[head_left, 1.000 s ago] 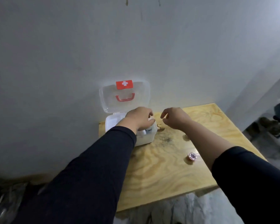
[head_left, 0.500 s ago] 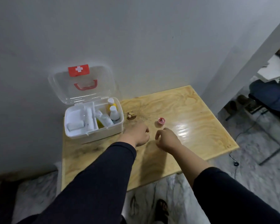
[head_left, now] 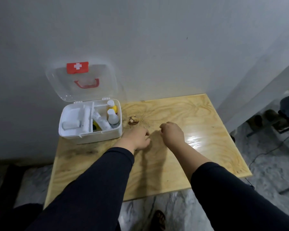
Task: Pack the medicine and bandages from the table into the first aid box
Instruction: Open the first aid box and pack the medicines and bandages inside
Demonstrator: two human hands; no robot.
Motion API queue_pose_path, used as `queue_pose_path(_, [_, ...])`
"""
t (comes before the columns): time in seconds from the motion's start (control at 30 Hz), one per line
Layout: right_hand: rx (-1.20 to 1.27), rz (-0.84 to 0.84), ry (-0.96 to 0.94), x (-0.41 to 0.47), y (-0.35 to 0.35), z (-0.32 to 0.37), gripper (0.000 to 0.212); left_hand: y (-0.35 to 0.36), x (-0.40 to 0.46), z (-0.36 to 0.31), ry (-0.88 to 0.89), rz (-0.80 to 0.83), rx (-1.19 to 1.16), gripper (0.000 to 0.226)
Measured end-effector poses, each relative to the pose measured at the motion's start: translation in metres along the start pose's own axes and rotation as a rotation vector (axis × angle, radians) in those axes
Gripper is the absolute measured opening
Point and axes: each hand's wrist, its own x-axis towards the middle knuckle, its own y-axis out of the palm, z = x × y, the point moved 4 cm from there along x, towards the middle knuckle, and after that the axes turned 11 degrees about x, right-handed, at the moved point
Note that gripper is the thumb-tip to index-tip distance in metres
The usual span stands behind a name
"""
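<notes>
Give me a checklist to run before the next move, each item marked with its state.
1. Box lid open: ok, it leans back against the wall.
2. Bottles stowed: ok, in the right compartment.
3. Bandage roll stowed: ok, in the left compartment.
4. Table free of supplies: cannot tell; the hands may hide something, and a small brown scrap lies beside the box.
5. Right hand empty: cannot tell, fingers curled.
6. Left hand empty: cannot tell, seen from the back.
</notes>
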Motion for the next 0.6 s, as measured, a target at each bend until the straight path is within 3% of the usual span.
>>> queue_pose_path(0.27, [0.065, 0.067, -0.041, 0.016, -0.042, 0.022, 0.025, -0.035, -0.002, 0.0, -0.07, -0.087, -0.093, 0.037])
queue_pose_path(0.47, [0.182, 0.015, -0.254, 0.03, -0.092, 0.103, 0.028, -0.094, -0.026, 0.049, -0.189, -0.275, -0.08, 0.035])
queue_pose_path(0.6, [0.191, 0.017, -0.409, 0.029, -0.095, 0.171, 0.029, -0.107, -0.058, 0.102, -0.319, -0.315, -0.108, 0.033])
